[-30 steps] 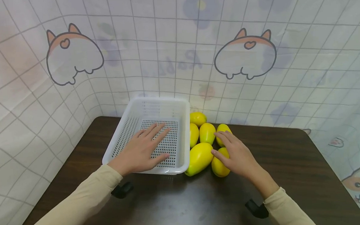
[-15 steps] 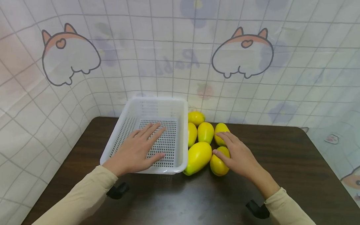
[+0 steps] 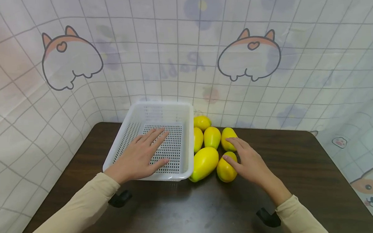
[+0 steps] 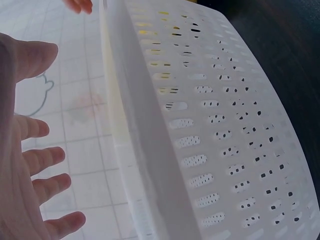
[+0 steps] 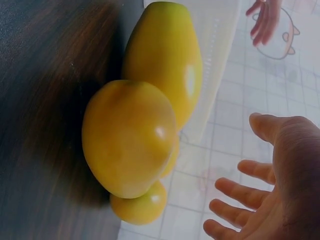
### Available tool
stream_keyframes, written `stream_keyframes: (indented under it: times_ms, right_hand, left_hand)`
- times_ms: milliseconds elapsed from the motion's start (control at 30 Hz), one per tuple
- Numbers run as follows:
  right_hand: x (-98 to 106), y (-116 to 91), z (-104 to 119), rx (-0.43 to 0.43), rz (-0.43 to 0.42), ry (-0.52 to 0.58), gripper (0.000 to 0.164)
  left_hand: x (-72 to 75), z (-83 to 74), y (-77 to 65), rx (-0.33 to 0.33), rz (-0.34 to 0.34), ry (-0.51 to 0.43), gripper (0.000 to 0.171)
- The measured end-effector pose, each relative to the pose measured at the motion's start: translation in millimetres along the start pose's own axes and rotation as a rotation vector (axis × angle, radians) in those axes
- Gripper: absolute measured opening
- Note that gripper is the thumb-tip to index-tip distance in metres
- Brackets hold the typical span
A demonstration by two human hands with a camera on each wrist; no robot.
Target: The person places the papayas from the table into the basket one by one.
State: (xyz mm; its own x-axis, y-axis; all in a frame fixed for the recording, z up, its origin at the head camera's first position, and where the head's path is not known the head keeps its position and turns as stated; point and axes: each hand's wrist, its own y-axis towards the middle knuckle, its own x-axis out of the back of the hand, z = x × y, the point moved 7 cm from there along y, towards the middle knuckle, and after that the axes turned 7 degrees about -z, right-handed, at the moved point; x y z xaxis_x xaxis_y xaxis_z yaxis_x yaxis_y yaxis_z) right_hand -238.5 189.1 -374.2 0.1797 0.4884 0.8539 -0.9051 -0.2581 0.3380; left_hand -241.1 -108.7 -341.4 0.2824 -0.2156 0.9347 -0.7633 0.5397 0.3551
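Found six yellow fruits point(image 3: 212, 139), mango-like in shape, bunched right of centre in the head view, beside the right wall of a white basket point(image 3: 176, 176). Judged them smooth, fairly stiff and rather slippery from the gloss; could not tell real from imitation, so guessed only at a moderate weight, likely greatest in the long fruit point(image 3: 203, 164) at the lower left of the bunch. Favoured a hold around the broad middle, thumb on one flank and fingers on the other, over one at the narrower ends.

Saw the right grip point(image 3: 249, 162), a bare hand, at the right edge of the bunch, fingers and thumb apart around nothing, nearest to the lower right fruit point(image 5: 129, 140); made out a gap between them in the right wrist view. Saw the left grip point(image 3: 138, 157) above the basket, likewise spread and holding nothing.

Judged the basket light, thin and slightly flexible, best taken by its rim. Counted crowding as the main hindrance, plus that rim, partly hiding fruit at the upper left of the bunch. Noted also the dark desk point(image 3: 299, 167) beneath and a grid-patterned cloth point(image 3: 171, 34) across the upper frame.
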Motion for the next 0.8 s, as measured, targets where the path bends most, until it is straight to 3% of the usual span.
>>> stream_keyframes:
  times_ms: [800]
  right_hand:
    - [1.9, -3.9, -8.8, -0.017, -0.007, 0.004, 0.06]
  left_hand:
    - [5.3, 16.5, -13.5, 0.032, -0.037, -0.01, 0.077]
